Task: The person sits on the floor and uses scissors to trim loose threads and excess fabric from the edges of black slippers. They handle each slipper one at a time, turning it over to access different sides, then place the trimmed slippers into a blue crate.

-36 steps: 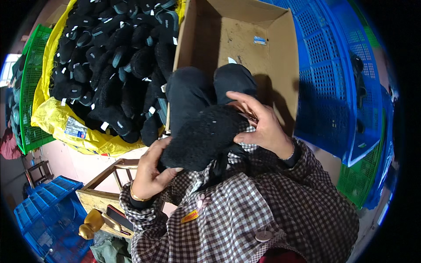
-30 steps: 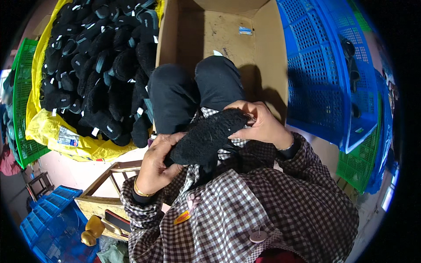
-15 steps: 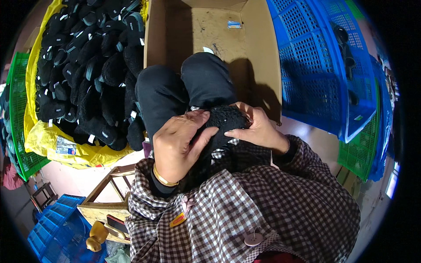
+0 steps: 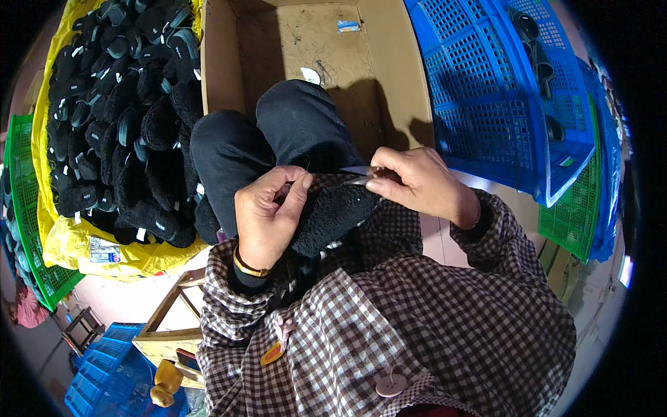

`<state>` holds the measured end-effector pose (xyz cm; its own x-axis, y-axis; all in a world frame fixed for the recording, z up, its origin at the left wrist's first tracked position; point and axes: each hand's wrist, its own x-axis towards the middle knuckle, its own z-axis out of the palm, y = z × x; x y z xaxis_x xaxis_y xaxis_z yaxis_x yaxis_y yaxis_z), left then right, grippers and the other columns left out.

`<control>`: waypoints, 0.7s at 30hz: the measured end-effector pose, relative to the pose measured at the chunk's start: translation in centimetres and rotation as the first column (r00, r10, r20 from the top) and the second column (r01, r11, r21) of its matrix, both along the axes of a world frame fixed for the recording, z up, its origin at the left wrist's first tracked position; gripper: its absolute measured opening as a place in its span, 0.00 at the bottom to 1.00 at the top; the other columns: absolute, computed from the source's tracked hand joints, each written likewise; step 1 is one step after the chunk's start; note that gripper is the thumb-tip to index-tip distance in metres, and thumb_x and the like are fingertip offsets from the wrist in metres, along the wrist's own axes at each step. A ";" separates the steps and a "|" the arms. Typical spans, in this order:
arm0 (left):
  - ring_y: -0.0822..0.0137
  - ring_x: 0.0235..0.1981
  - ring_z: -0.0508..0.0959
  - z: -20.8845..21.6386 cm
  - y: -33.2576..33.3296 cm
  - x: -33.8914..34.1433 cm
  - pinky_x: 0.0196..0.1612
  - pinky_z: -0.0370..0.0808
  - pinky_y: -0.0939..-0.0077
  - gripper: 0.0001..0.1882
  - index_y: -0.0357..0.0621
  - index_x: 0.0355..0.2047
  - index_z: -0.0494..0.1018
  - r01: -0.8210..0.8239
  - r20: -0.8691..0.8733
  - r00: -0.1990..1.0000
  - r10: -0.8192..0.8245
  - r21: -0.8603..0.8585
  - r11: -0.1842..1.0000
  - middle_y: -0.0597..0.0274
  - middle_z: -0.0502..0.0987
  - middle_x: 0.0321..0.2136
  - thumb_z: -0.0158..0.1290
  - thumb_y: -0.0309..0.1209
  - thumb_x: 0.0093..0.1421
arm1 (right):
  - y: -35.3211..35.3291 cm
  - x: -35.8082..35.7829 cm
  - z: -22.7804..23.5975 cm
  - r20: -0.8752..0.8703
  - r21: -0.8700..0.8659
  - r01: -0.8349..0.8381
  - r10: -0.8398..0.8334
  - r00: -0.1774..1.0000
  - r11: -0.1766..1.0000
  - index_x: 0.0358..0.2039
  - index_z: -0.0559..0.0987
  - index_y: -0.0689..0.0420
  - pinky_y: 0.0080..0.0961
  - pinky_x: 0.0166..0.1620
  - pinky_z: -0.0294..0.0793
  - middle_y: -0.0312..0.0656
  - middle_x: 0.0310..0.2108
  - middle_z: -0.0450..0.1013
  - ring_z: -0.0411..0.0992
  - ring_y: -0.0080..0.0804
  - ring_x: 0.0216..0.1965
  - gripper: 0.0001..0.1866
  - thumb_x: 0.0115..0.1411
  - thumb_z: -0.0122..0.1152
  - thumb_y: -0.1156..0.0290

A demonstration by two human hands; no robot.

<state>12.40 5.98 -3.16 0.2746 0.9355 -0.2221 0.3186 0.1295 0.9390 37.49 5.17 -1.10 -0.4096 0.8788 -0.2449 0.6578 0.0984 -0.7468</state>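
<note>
1. Head view: the left hand [image 4: 267, 215] pinches the upper edge of a black fleecy piece [image 4: 333, 215] between both hands, apparently to hold it taut
2. Head view: the right hand [image 4: 424, 182] grips metal snips [image 4: 358, 170], blades pointing left along that edge, likely for close control
3. Head view: similar black pieces [image 4: 121, 139] fill the yellow sack [image 4: 61, 240] left of the knees [image 4: 299, 118], seemingly for easy reach

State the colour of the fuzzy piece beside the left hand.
The fuzzy piece is black, seen best in the head view.
</note>
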 end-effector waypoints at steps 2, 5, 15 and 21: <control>0.77 0.32 0.76 0.1 0.2 0.3 0.38 0.72 0.83 0.05 0.33 0.34 0.78 0.019 0.008 1.000 -0.021 0.119 0.993 0.60 0.81 0.34 0.56 0.24 0.61 | 0.5 -0.3 0.4 0.069 0.023 -0.087 0.086 0.994 0.996 0.30 0.72 0.58 0.30 0.23 0.66 0.45 0.17 0.70 0.70 0.39 0.17 0.15 0.59 0.61 0.59; 0.74 0.34 0.77 0.6 0.3 0.5 0.39 0.72 0.82 0.05 0.32 0.34 0.77 0.029 0.019 0.999 -0.033 0.172 0.985 0.55 0.81 0.38 0.56 0.23 0.60 | 1.2 -0.9 0.2 0.115 0.046 -0.137 0.131 0.985 0.989 0.26 0.72 0.57 0.34 0.21 0.64 0.47 0.14 0.68 0.69 0.43 0.16 0.18 0.58 0.62 0.55; 0.79 0.26 0.76 -0.1 0.2 1.1 0.29 0.74 0.84 0.04 0.32 0.32 0.77 -0.152 0.207 0.968 0.142 0.034 0.988 0.58 0.81 0.34 0.55 0.23 0.61 | 1.1 -0.4 -1.8 -0.154 -0.107 0.233 -0.248 0.956 0.967 0.31 0.74 0.60 0.29 0.24 0.68 0.40 0.16 0.69 0.69 0.29 0.18 0.14 0.60 0.62 0.61; 0.71 0.36 0.80 1.3 3.3 1.4 0.34 0.77 0.82 0.08 0.38 0.44 0.70 0.033 0.185 0.982 0.029 -0.324 0.945 0.57 0.78 0.43 0.45 0.28 0.69 | -2.1 -1.1 -4.4 -0.224 -0.298 0.025 -0.095 0.970 0.954 0.44 0.71 0.62 0.27 0.33 0.71 0.41 0.26 0.72 0.70 0.24 0.29 0.28 0.53 0.69 0.54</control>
<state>13.81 9.30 -1.83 0.3416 0.8204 -0.4585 0.1439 0.4365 0.8881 36.43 3.12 -5.51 -0.4348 0.8082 -0.3972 0.4598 -0.1800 -0.8696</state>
